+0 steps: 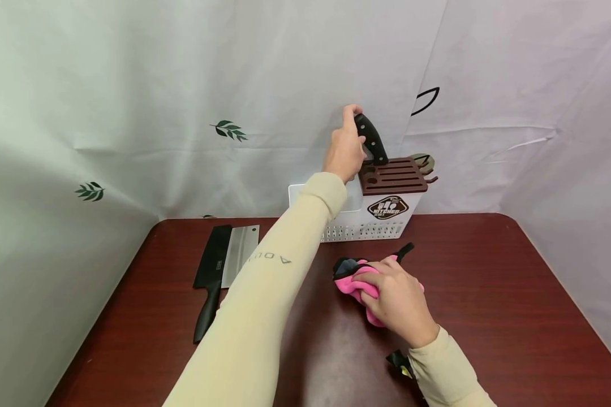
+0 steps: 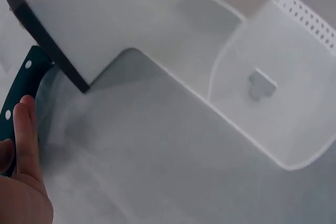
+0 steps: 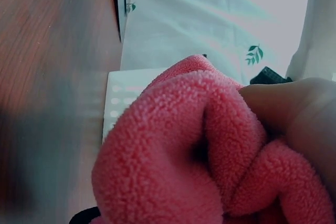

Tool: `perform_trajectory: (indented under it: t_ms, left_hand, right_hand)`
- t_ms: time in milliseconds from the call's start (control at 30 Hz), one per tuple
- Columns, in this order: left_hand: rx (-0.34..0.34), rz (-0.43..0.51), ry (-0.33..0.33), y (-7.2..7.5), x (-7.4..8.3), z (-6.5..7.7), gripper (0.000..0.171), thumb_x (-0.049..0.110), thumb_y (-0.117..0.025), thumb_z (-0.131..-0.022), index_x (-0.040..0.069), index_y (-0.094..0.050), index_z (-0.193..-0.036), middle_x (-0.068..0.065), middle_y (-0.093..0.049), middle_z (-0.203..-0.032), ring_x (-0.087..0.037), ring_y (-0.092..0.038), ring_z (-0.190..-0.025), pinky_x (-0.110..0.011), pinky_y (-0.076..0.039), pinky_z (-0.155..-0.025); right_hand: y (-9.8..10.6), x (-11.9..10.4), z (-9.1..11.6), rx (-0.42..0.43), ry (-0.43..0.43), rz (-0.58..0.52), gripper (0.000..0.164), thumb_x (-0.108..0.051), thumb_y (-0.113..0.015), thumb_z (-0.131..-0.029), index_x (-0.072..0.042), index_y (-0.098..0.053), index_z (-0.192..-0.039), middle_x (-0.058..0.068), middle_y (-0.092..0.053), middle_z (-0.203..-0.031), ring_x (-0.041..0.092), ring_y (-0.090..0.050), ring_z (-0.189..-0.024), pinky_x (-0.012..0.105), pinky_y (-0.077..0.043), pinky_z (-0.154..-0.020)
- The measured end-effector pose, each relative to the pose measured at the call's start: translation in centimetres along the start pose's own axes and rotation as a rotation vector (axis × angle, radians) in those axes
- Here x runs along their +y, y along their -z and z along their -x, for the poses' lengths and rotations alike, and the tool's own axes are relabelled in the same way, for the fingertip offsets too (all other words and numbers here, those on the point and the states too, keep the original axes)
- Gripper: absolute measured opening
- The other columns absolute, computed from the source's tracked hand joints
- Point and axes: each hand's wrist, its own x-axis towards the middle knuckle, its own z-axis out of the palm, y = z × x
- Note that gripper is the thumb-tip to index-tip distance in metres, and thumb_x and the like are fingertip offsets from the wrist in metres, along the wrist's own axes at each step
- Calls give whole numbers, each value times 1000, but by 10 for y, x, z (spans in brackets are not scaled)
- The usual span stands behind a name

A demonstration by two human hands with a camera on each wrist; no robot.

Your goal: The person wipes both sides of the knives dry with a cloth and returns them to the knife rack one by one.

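L hand (image 1: 345, 148) closed round blk riveted handle (image 1: 370, 138), R hand (image 1: 399, 297) round fuzzy pink cloth (image 3: 168, 129)

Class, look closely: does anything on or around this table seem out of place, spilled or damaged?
One thing: the black-handled cleaver lies loose on the table, left of the knife holder, though several of the holder's slots look free. No spill or damage shows.
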Motion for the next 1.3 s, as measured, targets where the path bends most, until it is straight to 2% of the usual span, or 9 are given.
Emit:
perform_trajectory:
  t_ms: [133,267,433,667,767,867,1067,1300]
  left_hand:
    - [-39,-45,-21,8,-3,1,54,5,-53,-102,24,-26,-146,-9,-68,-88,-17,-64,-71,-27,-49,-64]
    - [-66,-66,-42,17,-13,5,55,4,-54,-102,24,-26,-145,-10,-69,-93,-17,-63,-70,-28,-50,-64]
    - [-61,-26,-87,28,-31,15,54,6,-57,-101,22,-28,-144,-11,-72,-102,-15,-67,-67,-29,-52,-66]
    - [-91,14,-163,52,-54,34,58,3,-60,-99,19,-29,-144,-12,-70,-107,-22,-72,-75,-27,-55,-67]
    - [-85,33,-197,66,-64,45,58,1,-62,-97,16,-31,-144,-16,-70,-108,-23,-72,-75,-27,-56,-68]
    - [-59,51,-205,80,-75,59,57,0,-64,-96,14,-34,-143,-17,-70,-109,-24,-73,-77,-30,-57,-70]
    - [2,0,-173,102,-96,88,60,4,-68,-94,13,-35,-143,-9,-71,-110,-20,-72,-86,-37,-56,-77]
    - [3,-40,-73,129,-126,127,64,7,-71,-93,14,-33,-144,-7,-68,-115,-23,-70,-95,-41,-56,-79]
  right_hand:
    - [0,1,0,-7,-9,-3,20,-20,-90,-72,-21,-78,-88,-4,-73,-103,16,-62,-93,36,-56,-67]
    - [-2,2,0,-7,-9,-8,20,-20,-89,-72,-21,-78,-88,-4,-73,-102,16,-62,-93,37,-56,-69]
    - [-3,2,0,1,3,-12,18,-20,-89,-73,-21,-78,-87,-5,-73,-100,17,-64,-93,37,-56,-72]
    - [-3,4,0,7,0,-9,20,-21,-90,-72,-21,-78,-88,-5,-73,-101,16,-62,-92,36,-56,-67]
    - [-3,5,-1,3,-1,-13,19,-22,-90,-73,-21,-78,-88,-5,-73,-102,16,-62,-92,37,-56,-67]
    - [-2,6,-1,-2,-4,-9,20,-21,-90,-73,-21,-78,-89,-5,-73,-103,16,-61,-92,37,-55,-65]
    - [0,7,-1,-10,-13,4,22,-18,-90,-71,-20,-79,-90,-3,-74,-104,17,-61,-93,37,-55,-65]
    - [-1,7,-1,-11,-16,0,22,-19,-89,-72,-20,-79,-91,-4,-74,-104,17,-61,-92,38,-55,-66]
